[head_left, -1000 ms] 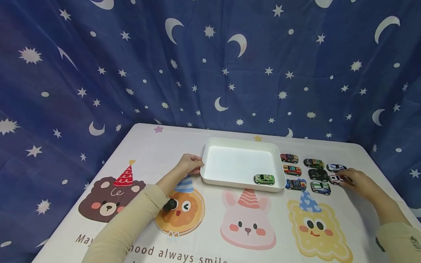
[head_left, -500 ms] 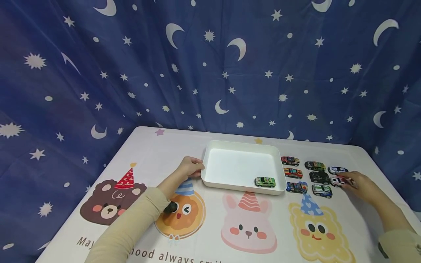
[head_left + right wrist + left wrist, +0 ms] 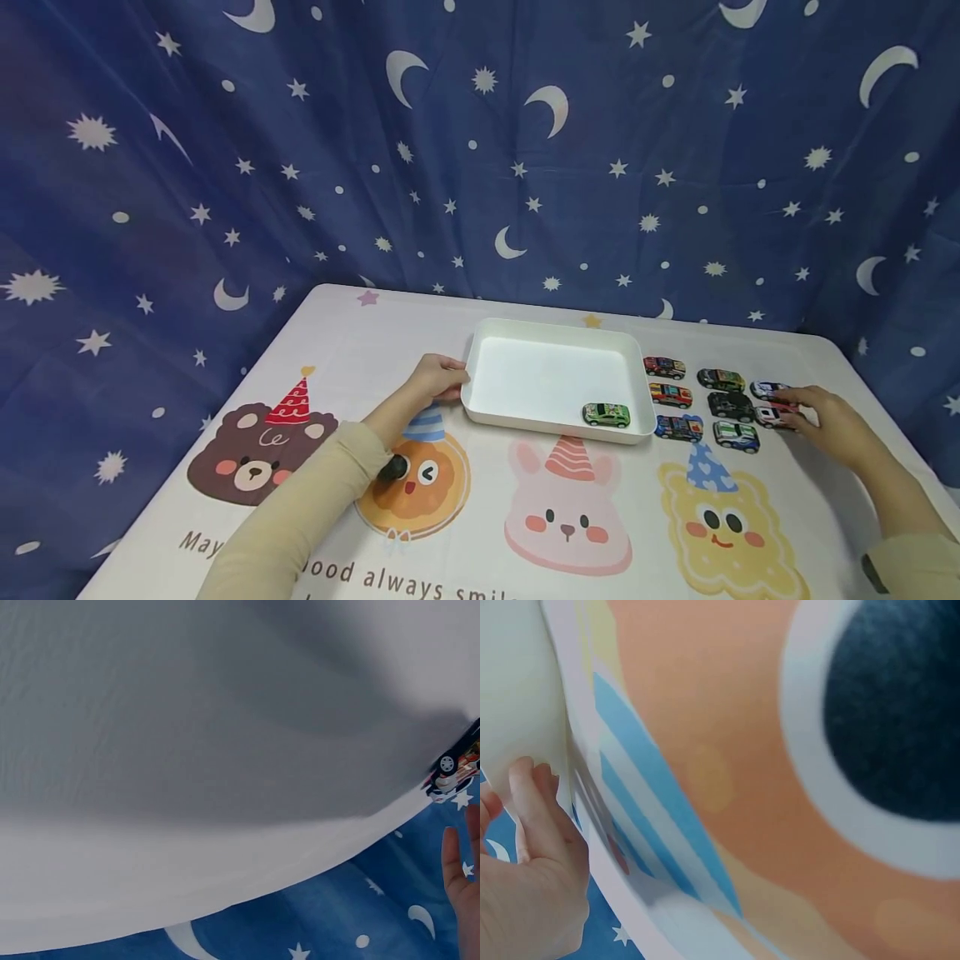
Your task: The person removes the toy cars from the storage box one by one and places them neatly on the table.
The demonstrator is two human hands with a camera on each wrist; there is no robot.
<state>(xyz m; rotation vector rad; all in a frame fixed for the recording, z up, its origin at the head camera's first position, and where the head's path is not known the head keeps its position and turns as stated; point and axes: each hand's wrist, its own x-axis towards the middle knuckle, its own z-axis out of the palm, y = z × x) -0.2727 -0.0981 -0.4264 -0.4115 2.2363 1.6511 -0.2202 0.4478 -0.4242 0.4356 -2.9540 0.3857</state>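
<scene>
My left hand [image 3: 435,377] holds the left rim of a white tray [image 3: 483,408]; the left wrist view shows thumb and fingers [image 3: 540,802] on either side of its wall. A green toy car [image 3: 606,415] lies in the tray's front right corner. At the right, my right hand [image 3: 836,421] reaches over two toy cars, a white and blue one [image 3: 765,389] and a white and red one [image 3: 771,416], its fingers covering their right ends. In the right wrist view the fingers [image 3: 451,859] are extended, just short of a patterned toy car [image 3: 461,769].
Between tray and right hand stand several more toy cars, among them a black one [image 3: 731,406], a red and yellow one [image 3: 670,395] and a white and green one [image 3: 737,437]. The tablecloth [image 3: 570,533] carries cartoon prints. A blue star-patterned curtain [image 3: 525,167] hangs behind.
My right hand has shifted slightly back, from the white and red car towards the white and blue one, with its fingers spread more. The left hand stays on the tray; the head view tilted slightly.
</scene>
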